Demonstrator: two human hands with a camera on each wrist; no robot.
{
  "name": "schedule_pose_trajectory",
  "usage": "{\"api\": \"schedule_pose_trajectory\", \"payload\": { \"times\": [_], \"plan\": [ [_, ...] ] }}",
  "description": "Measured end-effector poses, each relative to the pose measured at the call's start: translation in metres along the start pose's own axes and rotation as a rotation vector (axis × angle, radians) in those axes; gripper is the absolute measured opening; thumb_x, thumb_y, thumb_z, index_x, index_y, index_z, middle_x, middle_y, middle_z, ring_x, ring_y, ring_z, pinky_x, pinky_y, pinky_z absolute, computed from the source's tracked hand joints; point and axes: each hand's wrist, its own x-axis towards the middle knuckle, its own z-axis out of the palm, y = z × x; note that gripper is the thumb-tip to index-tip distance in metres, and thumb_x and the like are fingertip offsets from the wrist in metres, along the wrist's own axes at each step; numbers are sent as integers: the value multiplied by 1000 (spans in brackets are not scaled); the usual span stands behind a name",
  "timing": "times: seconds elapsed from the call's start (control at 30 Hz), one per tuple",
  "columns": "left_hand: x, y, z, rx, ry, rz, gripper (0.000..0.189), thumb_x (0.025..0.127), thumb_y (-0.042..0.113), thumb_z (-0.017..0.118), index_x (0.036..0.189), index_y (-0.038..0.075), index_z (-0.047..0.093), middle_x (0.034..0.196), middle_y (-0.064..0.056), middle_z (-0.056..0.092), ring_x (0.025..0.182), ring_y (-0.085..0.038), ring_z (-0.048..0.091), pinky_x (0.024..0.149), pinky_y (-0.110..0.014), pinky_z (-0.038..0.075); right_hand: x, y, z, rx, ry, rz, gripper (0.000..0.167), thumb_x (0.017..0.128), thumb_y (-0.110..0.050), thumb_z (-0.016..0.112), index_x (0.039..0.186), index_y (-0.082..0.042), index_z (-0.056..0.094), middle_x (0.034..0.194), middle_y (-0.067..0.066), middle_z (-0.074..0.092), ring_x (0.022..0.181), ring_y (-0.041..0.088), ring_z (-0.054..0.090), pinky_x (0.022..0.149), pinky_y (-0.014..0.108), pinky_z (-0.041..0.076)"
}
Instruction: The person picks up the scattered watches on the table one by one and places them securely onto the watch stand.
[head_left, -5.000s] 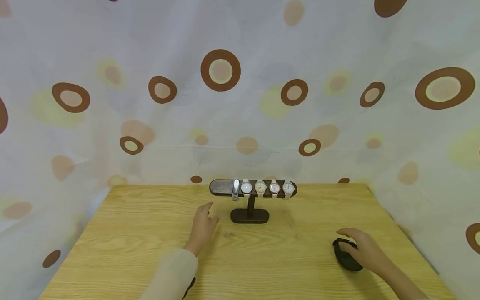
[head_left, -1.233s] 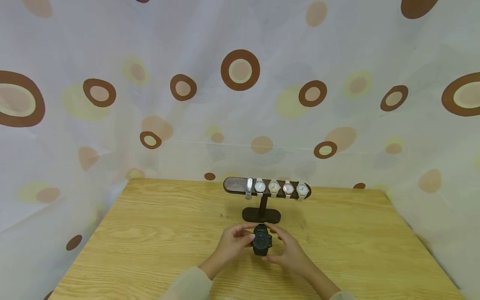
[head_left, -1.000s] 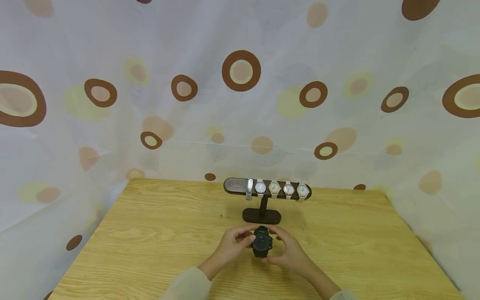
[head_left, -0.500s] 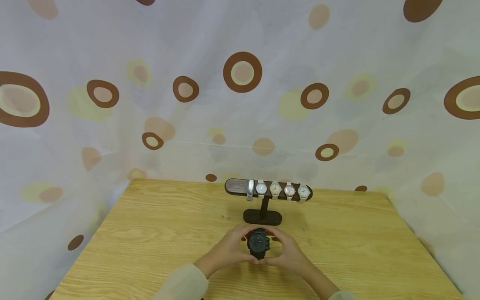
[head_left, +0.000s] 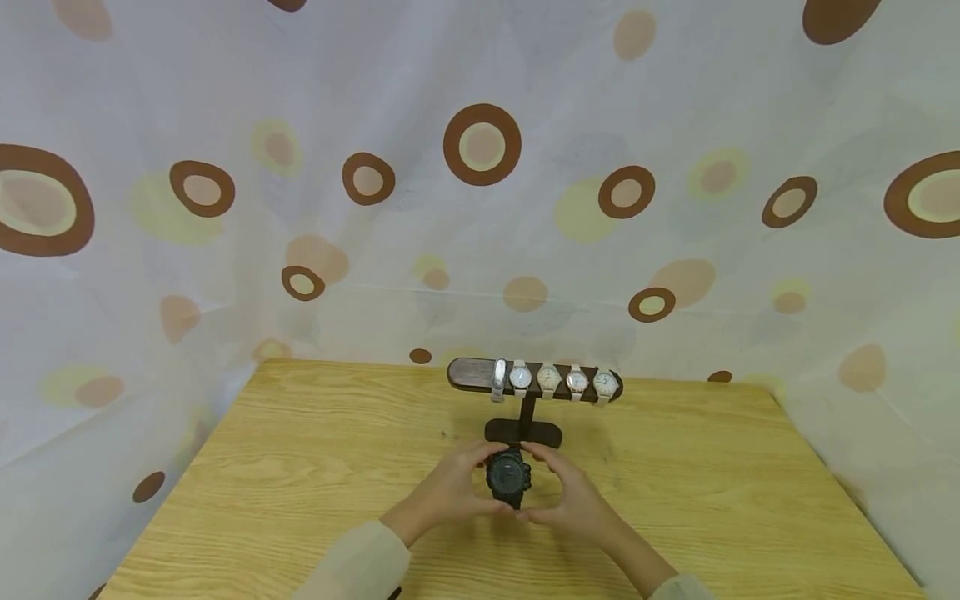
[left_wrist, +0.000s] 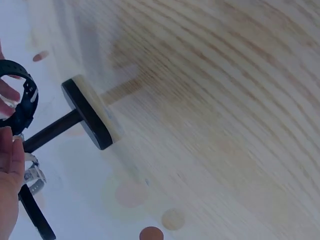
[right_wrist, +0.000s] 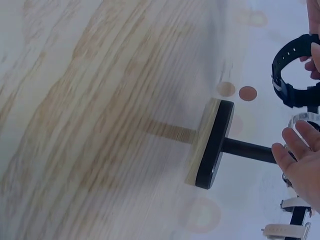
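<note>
A black digital wristwatch [head_left: 507, 475], face toward me, is held off the wooden table in front of the watch stand. My left hand [head_left: 450, 487] holds it from the left, forefinger at its upper end and thumb at its lower end. From the right, my right hand [head_left: 577, 500] brings forefinger and thumb to the same two ends. In the right wrist view, the black strap [right_wrist: 287, 60] forms an open loop with fingers inside. The dark watch stand [head_left: 522, 432] stands just behind, its crossbar [head_left: 472, 372] bare at the left end.
Several light-strapped watches [head_left: 549, 379] sit side by side along the crossbar's middle and right, with a slim silver band [head_left: 498, 379] leftmost. The wooden table [head_left: 300, 467] ends at a dotted cloth backdrop [head_left: 375, 250]. A small dark object [head_left: 395, 593] shows beside the left sleeve.
The black watch, first under my right hand at the right of the table, is now between both hands by the stand. Over the last second it has shifted slightly left and turned a little.
</note>
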Motion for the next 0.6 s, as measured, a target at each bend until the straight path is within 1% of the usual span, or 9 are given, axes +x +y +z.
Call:
{"api": "schedule_pose_trajectory", "payload": {
  "times": [0.07, 0.13, 0.23, 0.27, 0.33, 0.4, 0.47, 0.5, 0.6],
  "plan": [
    [1, -2, -3, 6, 18, -12, 69, 70, 26, 82, 128, 3, 52, 122, -9, 59, 105, -22, 59, 91, -34, 52, -2, 0, -4, -30, 44, 4, 77, 69, -21, 82, 135, -6, 45, 136, 19, 47, 121, 41, 46, 95, 60, 42],
    [0, -5, -6, 8, 30, -31, 70, 70, 25, 82, 128, 3, 52, 121, -10, 59, 104, -23, 59, 91, -37, 52, -4, 2, -8, -93, 116, -18, 72, 69, -16, 82, 133, -6, 48, 134, 20, 49, 121, 42, 47, 95, 59, 43],
    [-1, -10, -12, -5, 52, -59, 70, 70, 25, 82, 128, 2, 52, 121, -10, 59, 105, -25, 58, 91, -40, 51, -5, 9, -16, -270, 261, -121, 66, 66, -10, 82, 125, -3, 54, 126, 20, 55, 116, 38, 51, 92, 53, 47],
    [-1, -12, -14, -11, 61, -62, 69, 70, 25, 82, 127, 2, 52, 121, -10, 58, 105, -24, 58, 91, -40, 51, -4, 12, -19, -331, 317, -169, 65, 64, -9, 83, 123, -1, 56, 123, 19, 57, 113, 37, 53, 91, 49, 48],
    [-2, -17, -18, -28, 81, -62, 67, 70, 23, 82, 126, 2, 53, 121, -10, 58, 104, -23, 58, 90, -42, 51, -2, 18, -25, -411, 416, -258, 65, 59, -5, 84, 118, 2, 57, 117, 20, 59, 108, 36, 54, 98, 33, 47],
    [-3, -21, -21, -28, 106, -61, 65, 69, 22, 82, 125, 2, 54, 118, -10, 59, 102, -22, 58, 88, -42, 52, 0, 24, -33, -447, 487, -311, 65, 56, -1, 85, 115, 5, 57, 114, 22, 58, 106, 36, 52, 105, 18, 37],
    [-4, -27, -24, -13, 132, -64, 64, 69, 21, 82, 123, 3, 55, 115, -9, 60, 99, -19, 58, 87, -41, 52, 2, 30, -41, -454, 533, -324, 65, 56, 1, 85, 114, 7, 57, 114, 23, 57, 107, 37, 50, 105, 8, 28],
    [-4, -29, -26, -3, 143, -73, 64, 68, 21, 83, 123, 3, 56, 113, -9, 61, 97, -18, 58, 86, -40, 52, 2, 32, -45, -452, 546, -316, 64, 56, 2, 84, 114, 7, 57, 114, 23, 56, 107, 37, 49, 103, 8, 27],
    [-5, -35, -30, 29, 177, -84, 63, 67, 20, 83, 122, 4, 57, 109, -8, 62, 94, -17, 58, 84, -40, 53, 4, 38, -57, -443, 569, -259, 63, 60, 3, 83, 116, 8, 55, 116, 26, 53, 109, 38, 46, 99, 30, 39]
  ]
}}
